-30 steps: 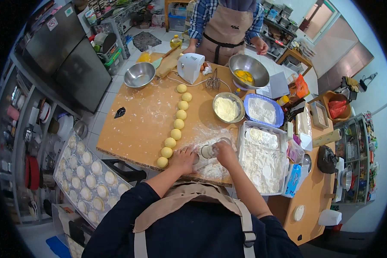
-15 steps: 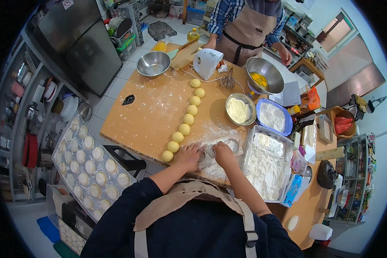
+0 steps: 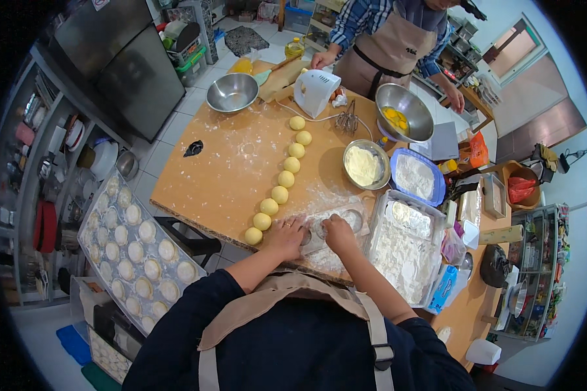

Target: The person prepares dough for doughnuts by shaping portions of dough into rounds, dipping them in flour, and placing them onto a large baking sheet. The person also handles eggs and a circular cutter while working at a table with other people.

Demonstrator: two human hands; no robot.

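Observation:
A floured, pale board with round hollows (image 3: 314, 246) lies at the table's near edge. My left hand (image 3: 285, 238) rests on its left end, fingers stretched out over the surface. My right hand (image 3: 339, 235) is closed, its fingertips pressed down at a middle hollow. Whatever lies under those fingertips is hidden. At the board's right end another round hollow (image 3: 353, 220) shows. A row of yellow dough balls (image 3: 280, 195) runs from beside my left hand toward the far side. Right of my right hand stands a rectangular tray of flour (image 3: 407, 264) with pale dough rounds.
Farther right are a bowl of creamy mixture (image 3: 366, 165), a blue tub of flour (image 3: 416, 177) and a steel bowl with egg yolks (image 3: 404, 113). Across the table a co-worker (image 3: 391, 42) stands by a white hand mixer (image 3: 316, 91). Dough rounds fill a tray (image 3: 137, 251) at left.
My hands keep nearly the same places on the board. The co-worker has shifted slightly to the right, one hand now near the top of the mixer.

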